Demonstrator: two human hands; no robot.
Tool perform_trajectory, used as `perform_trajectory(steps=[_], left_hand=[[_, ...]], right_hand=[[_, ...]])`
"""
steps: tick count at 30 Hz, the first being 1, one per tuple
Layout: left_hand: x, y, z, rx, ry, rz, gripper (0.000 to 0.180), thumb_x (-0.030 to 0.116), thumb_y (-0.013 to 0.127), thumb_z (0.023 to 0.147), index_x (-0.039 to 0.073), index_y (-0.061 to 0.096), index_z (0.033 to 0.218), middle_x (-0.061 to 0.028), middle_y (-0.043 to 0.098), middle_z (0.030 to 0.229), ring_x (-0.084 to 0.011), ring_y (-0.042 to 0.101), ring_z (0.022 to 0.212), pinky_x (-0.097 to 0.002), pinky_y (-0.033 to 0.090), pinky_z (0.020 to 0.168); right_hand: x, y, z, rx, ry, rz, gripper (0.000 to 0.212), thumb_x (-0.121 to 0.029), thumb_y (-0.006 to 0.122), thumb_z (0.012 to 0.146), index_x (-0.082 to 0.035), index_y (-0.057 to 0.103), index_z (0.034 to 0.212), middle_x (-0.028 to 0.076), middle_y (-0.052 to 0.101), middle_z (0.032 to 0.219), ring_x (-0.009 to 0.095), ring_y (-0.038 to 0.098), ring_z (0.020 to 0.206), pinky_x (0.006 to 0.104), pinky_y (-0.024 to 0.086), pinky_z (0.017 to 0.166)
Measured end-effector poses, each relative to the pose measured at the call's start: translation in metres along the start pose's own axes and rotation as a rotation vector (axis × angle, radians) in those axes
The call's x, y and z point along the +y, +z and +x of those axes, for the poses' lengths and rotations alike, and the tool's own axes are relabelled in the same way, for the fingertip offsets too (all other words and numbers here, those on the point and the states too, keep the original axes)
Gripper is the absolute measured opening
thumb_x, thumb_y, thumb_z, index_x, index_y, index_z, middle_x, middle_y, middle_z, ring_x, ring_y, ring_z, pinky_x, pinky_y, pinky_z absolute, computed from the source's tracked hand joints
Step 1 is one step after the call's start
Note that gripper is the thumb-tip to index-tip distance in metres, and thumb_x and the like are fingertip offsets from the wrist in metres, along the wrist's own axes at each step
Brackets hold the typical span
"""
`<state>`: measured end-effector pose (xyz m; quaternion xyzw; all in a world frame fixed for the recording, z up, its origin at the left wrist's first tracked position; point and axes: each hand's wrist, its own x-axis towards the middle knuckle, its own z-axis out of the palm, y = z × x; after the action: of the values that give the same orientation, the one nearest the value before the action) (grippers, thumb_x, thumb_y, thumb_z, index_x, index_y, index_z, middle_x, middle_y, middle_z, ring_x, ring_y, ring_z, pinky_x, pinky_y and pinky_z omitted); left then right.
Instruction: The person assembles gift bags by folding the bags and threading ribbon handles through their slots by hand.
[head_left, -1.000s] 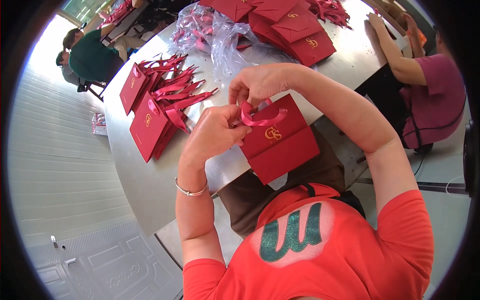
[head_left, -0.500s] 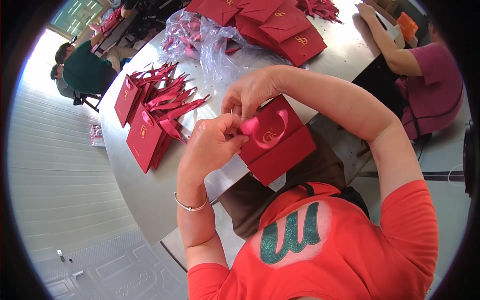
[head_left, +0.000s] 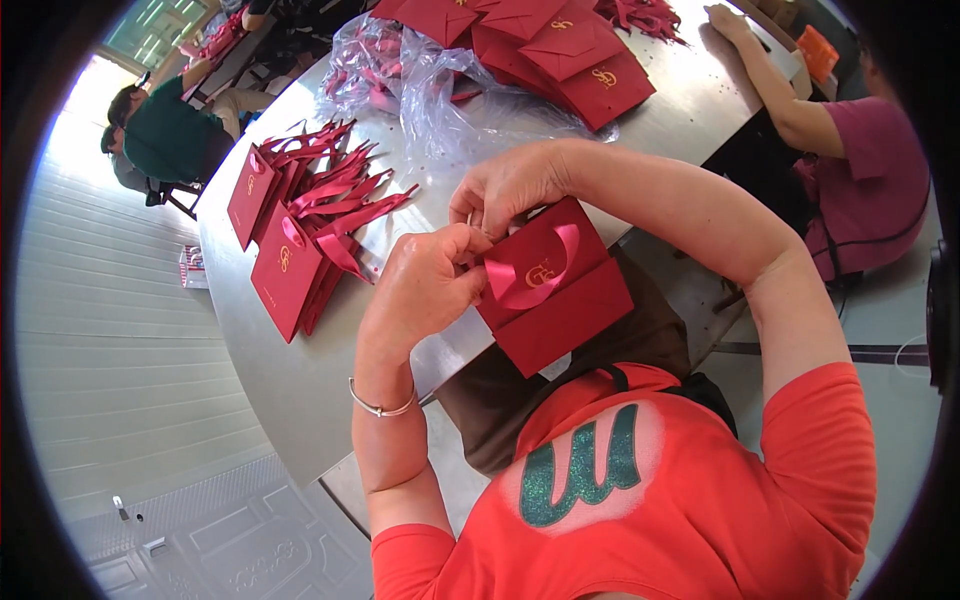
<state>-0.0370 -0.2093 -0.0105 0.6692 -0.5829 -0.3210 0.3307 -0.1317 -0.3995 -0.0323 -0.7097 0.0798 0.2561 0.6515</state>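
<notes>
A red paper gift bag [head_left: 571, 316] with a gold emblem is at the table's near edge, its upper part creased. Across its front loops a pink ribbon handle [head_left: 523, 291]. My left hand [head_left: 428, 277] is closed, thumb and fingers pinching the ribbon at the bag's left edge. Just beyond, my right hand [head_left: 508, 190] has curled fingers at the bag's opening edge, apparently gripping it; its fingertips are partly hidden. Both hands almost touch.
Finished-looking red bags [head_left: 287, 262] with ribbons lie left on the metal table [head_left: 252, 365]. Clear plastic wrapping [head_left: 432, 105] and a pile of red bags [head_left: 603, 80] lie farther back. A person in purple [head_left: 870, 185] sits right; another in green [head_left: 172, 137] sits far left.
The ribbon loop now lies flatter and wider across the bag's front. The bag has tilted slightly, and both hands have shifted only a little.
</notes>
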Motion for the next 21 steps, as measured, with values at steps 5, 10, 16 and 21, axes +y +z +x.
perform_trajectory(steps=[5,10,16,21], left_hand=[[-0.008,0.000,0.003,-0.031,0.000,-0.137,0.017,0.000,0.068,0.076,-0.004,0.068,0.092,-0.0093,0.066,0.067,-0.0131,0.066,0.061,-0.0285,0.050,0.058],[-0.005,0.002,0.002,-0.044,-0.041,-0.123,0.015,0.000,0.068,0.076,-0.004,0.067,0.091,-0.0087,0.067,0.067,-0.0140,0.067,0.061,-0.0280,0.051,0.059],[-0.006,0.005,0.006,-0.045,-0.045,-0.139,0.015,0.001,0.069,0.077,-0.003,0.068,0.091,-0.0095,0.068,0.068,-0.0148,0.067,0.061,-0.0285,0.051,0.059],[-0.003,0.003,0.005,-0.043,-0.050,-0.103,0.016,0.001,0.069,0.078,-0.004,0.068,0.093,-0.0094,0.068,0.068,-0.0147,0.067,0.062,-0.0286,0.051,0.059]], right_hand=[[-0.010,0.004,-0.007,0.174,-0.028,-0.191,0.037,0.000,0.069,0.072,0.005,0.061,0.108,0.009,0.069,0.090,0.013,0.064,0.072,0.0262,0.051,0.061],[0.004,-0.012,0.000,0.505,-0.143,-0.096,0.026,0.002,0.069,0.079,0.005,0.057,0.102,0.012,0.068,0.088,0.017,0.067,0.072,0.0305,0.056,0.061],[0.012,-0.020,0.010,0.577,-0.302,-0.043,0.025,-0.001,0.069,0.081,0.005,0.057,0.102,0.013,0.068,0.089,0.016,0.067,0.072,0.0293,0.056,0.060],[0.005,-0.007,0.002,0.643,-0.302,-0.331,0.023,-0.005,0.067,0.082,0.004,0.063,0.102,0.012,0.069,0.089,0.015,0.067,0.078,0.0298,0.054,0.067]])
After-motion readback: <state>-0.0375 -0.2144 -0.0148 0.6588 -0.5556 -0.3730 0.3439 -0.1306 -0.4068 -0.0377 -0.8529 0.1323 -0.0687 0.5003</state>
